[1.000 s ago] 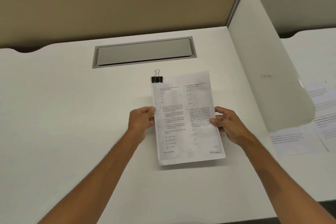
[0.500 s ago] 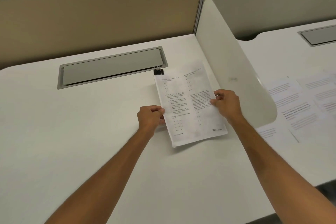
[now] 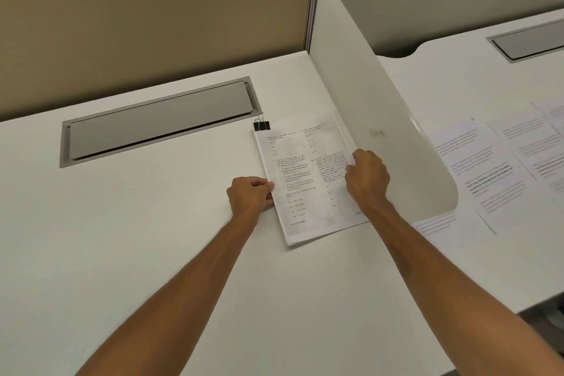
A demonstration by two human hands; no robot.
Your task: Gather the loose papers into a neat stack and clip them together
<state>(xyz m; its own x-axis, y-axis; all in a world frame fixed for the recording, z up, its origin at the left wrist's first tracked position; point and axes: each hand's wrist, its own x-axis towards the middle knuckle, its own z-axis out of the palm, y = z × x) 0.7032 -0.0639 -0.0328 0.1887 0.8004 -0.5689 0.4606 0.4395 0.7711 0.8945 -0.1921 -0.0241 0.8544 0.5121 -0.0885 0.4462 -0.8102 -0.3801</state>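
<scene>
Seemingly already clipped, the white printed paper stack [image 3: 305, 180] lies on the white desk [image 3: 152, 238] with its long axis running away from the person, left hand [image 3: 248, 197] pinching its left edge, right hand [image 3: 367, 175] gripping its right, black binder clip [image 3: 261, 126] at the far-left corner.

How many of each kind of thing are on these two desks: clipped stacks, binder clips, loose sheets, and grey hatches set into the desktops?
Clipped paper stack: 1
Black binder clip: 1
Loose sheets on the neighbouring desk: at least 3, partly cut off by the picture edge
Grey desktop hatches: 2
Total: at least 7
</scene>
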